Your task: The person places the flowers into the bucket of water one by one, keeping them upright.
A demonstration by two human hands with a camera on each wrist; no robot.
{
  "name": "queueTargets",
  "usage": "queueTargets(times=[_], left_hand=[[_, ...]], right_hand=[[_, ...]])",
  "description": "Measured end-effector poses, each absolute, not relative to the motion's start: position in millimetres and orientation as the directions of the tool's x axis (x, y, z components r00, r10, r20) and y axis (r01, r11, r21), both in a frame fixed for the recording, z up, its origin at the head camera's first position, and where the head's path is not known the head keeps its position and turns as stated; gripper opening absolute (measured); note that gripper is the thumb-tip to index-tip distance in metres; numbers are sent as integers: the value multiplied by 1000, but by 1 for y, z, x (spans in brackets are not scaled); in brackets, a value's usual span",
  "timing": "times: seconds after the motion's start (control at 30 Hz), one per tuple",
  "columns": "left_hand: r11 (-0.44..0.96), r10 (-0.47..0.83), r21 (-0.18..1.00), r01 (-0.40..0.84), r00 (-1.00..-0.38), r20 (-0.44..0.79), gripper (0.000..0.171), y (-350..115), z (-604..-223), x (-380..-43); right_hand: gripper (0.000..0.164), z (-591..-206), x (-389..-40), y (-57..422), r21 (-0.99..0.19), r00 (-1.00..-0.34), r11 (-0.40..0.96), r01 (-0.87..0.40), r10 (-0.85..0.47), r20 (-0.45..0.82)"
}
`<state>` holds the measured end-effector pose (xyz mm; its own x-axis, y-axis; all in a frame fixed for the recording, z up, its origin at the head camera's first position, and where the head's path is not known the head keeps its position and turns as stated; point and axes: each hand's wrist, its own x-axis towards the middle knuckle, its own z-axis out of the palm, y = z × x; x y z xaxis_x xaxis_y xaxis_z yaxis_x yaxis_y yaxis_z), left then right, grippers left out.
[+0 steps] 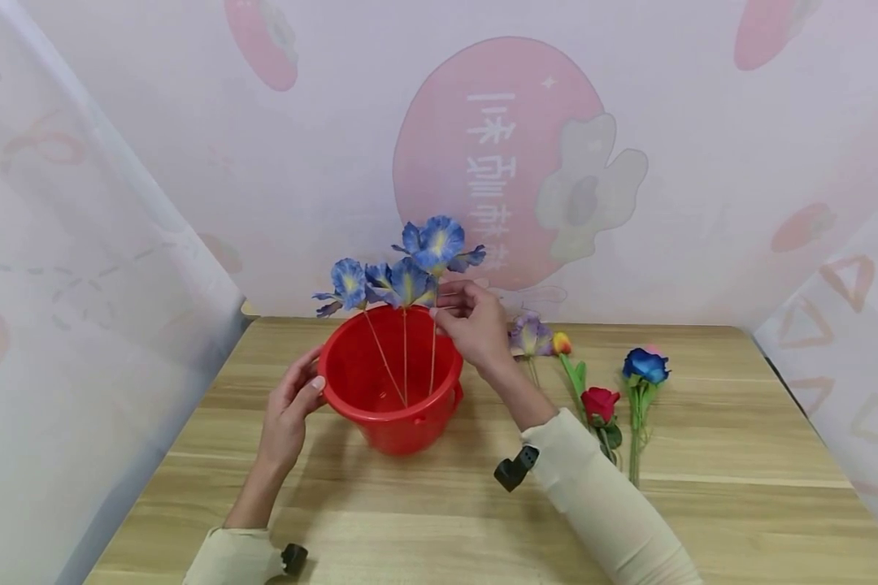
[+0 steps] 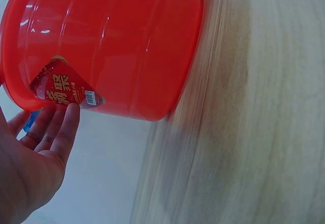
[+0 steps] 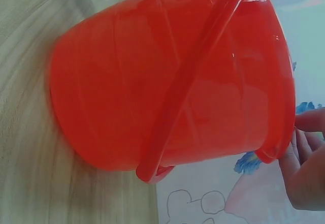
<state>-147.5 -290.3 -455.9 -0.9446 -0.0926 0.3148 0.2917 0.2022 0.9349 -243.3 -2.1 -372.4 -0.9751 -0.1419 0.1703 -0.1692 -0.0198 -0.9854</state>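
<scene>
A red plastic bucket (image 1: pixel 391 431) stands on the wooden table. Three blue artificial irises lean in it, their thin stems (image 1: pixel 406 357) meeting near the bottom. My right hand (image 1: pixel 474 321) is over the bucket's far right rim and pinches the stem of the tallest iris (image 1: pixel 439 241) just under its bloom. With fairly straight fingers, my left hand (image 1: pixel 293 406) rests against the bucket's left side, thumb at the rim. In the left wrist view, its fingertips (image 2: pixel 72 113) touch the wall beside a sticker (image 2: pixel 63 84). The right wrist view shows the bucket's handle (image 3: pixel 177 92) hanging down.
Right of the bucket lie a purple iris (image 1: pixel 530 335), an orange-yellow tulip (image 1: pixel 562 344), a red rose (image 1: pixel 600 403) and a blue rose (image 1: pixel 645 366). A printed cloth backdrop (image 1: pixel 322 162) rises behind the table (image 1: pixel 424 528).
</scene>
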Motion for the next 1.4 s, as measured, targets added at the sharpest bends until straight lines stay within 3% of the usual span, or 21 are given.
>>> queueTargets(times=[0.37, 1.4], left_hand=[[193, -88, 934, 300, -943, 321, 47, -290, -456, -148], [204, -103, 941, 271, -950, 296, 48, -289, -456, -148]], right_hand=[[32, -365, -230, 12, -963, -969, 200, -179, -202, 139], [35, -369, -206, 51, -976, -971, 152, -156, -205, 123]])
